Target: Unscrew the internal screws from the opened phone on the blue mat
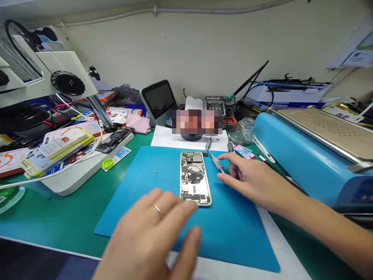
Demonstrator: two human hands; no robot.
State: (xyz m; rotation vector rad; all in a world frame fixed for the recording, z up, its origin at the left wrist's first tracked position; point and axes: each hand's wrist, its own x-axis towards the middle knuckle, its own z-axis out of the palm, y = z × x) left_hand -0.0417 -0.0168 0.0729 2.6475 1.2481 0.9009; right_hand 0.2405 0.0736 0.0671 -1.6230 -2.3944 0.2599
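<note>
An opened smartphone [194, 177] lies on the blue mat [151, 210], its inner boards and a round coil showing. My left hand [151, 229] is over the mat at the phone's near left, fingers apart and holding nothing; its fingertips overlap the phone's lower edge in the picture. A grey screwdriver [217, 164] rests on the mat just right of the phone. Around its handle my right hand [250, 173] has thumb and forefinger spread, not closed on it. A second screwdriver [208, 146] is at the mat's far edge. Tiny screws [155, 174] sit left of the phone.
A microscope stand [67, 77] and boxes [70, 132] crowd the left. Behind the mat are a display device [160, 99], a glass jar [243, 130] and a soldering iron [247, 83]. A blue machine [303, 151] flanks the right side.
</note>
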